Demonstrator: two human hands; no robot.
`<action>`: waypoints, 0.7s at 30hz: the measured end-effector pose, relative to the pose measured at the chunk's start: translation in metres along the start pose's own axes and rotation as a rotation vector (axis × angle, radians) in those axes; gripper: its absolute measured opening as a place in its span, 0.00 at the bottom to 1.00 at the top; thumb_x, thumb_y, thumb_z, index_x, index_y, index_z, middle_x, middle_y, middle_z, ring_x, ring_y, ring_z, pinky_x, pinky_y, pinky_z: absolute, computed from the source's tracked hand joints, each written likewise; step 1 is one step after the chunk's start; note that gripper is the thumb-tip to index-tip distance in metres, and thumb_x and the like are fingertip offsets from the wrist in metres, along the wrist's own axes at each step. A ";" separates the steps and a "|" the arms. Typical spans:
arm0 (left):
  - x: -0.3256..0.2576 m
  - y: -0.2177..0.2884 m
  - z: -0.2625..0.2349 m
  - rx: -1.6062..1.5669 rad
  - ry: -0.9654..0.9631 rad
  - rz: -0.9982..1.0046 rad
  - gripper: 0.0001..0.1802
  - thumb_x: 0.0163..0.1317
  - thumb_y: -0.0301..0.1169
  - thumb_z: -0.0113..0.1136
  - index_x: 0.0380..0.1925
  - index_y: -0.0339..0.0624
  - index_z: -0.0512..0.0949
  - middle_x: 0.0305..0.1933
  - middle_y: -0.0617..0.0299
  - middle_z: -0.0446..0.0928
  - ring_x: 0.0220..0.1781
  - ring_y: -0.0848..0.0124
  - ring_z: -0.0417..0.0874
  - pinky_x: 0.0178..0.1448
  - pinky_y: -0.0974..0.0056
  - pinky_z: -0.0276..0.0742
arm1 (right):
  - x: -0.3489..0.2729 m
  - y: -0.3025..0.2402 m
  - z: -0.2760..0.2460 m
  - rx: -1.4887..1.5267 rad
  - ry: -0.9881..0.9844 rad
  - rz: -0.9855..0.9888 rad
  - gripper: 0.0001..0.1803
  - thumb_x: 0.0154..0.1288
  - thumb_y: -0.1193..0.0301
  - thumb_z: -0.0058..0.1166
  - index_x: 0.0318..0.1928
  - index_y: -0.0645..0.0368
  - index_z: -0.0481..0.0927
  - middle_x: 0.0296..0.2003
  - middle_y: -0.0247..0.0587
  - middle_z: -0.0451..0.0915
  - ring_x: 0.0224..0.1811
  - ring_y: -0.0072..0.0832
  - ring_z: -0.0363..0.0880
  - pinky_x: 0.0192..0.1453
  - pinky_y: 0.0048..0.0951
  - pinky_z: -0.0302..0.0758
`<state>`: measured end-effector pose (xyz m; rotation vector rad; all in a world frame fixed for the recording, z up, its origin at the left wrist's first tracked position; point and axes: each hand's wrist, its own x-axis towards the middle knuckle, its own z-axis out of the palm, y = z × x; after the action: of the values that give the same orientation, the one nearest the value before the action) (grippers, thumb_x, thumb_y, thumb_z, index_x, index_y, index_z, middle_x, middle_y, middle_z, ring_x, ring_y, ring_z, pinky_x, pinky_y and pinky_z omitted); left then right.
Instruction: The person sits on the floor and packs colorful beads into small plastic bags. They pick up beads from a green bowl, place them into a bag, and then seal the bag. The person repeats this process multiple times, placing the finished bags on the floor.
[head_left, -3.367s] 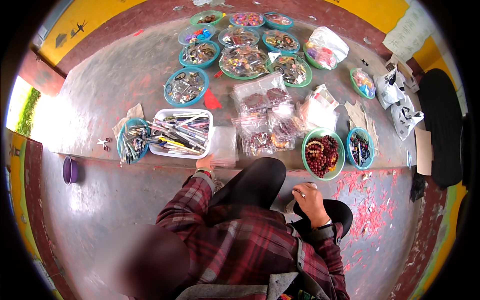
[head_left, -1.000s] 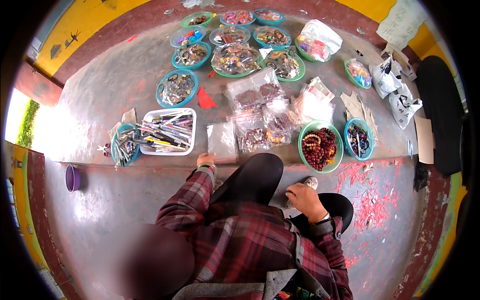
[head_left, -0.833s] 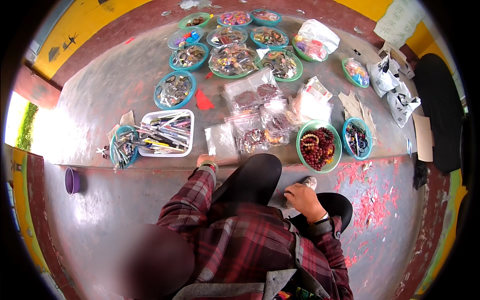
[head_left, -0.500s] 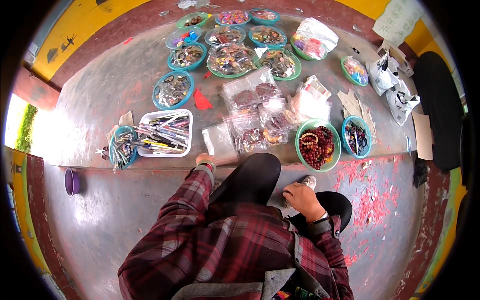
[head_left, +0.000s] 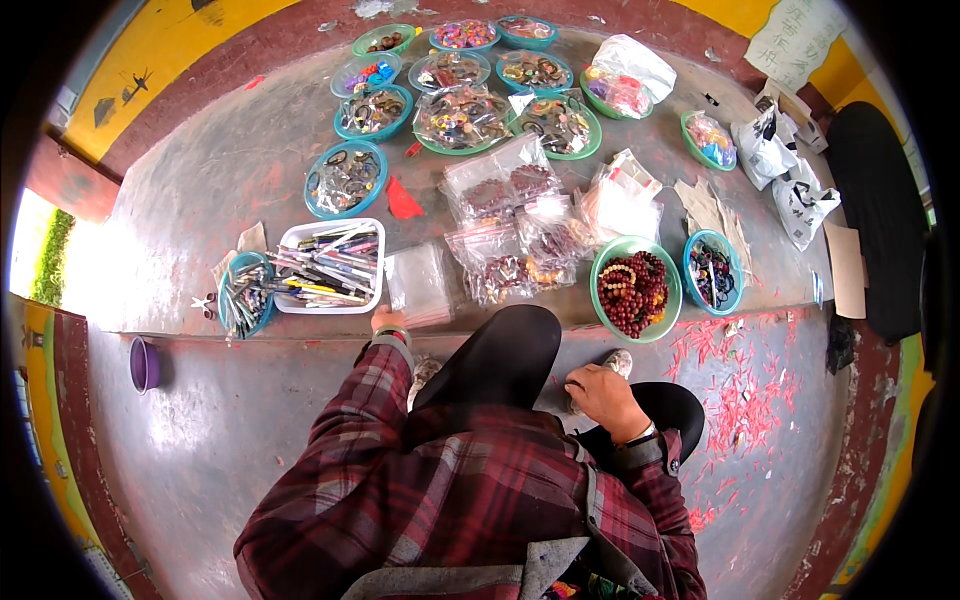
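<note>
At the front edge of the raised grey platform, my left hand (head_left: 388, 318) is closed on the near edge of a flat stack of clear plastic bags (head_left: 418, 280). The fingertips are partly hidden. Beside it stands a white tray (head_left: 381, 262) full of pens. Over my right knee hangs my right hand (head_left: 606, 396), its fingers curled in and no object showing in them. Filled zip bags of beads (head_left: 510, 270) lie to the right of the clear stack. A green bowl (head_left: 598, 300) of dark red bead strings is beyond my right hand.
Left of the tray is a blue basket (head_left: 266, 318) of pens, with scissors (head_left: 203, 301) nearby. A blue bowl (head_left: 738, 290) of small dark items stands at right. Several filled bowls crowd the back. A purple bucket (head_left: 145, 364) and red scraps (head_left: 740, 390) are on the lower floor.
My left hand has moved left along the platform edge, and the clear bags have slid left with it, close to the pen tray. My right hand has stayed where it was.
</note>
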<state>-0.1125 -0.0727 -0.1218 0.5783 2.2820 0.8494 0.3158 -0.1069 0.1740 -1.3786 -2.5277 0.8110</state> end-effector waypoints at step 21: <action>-0.086 0.084 0.001 0.655 -0.192 0.691 0.32 0.58 0.44 0.52 0.61 0.44 0.60 0.68 0.51 0.52 0.70 0.54 0.50 0.68 0.52 0.53 | -0.008 0.026 0.024 -0.127 0.060 -0.190 0.08 0.56 0.67 0.48 0.26 0.57 0.74 0.25 0.43 0.75 0.32 0.41 0.75 0.36 0.39 0.72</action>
<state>-0.0357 -0.0637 -0.0291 1.7224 2.1603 0.2723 0.3304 -0.1115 0.1412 -1.1531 -2.6522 0.5761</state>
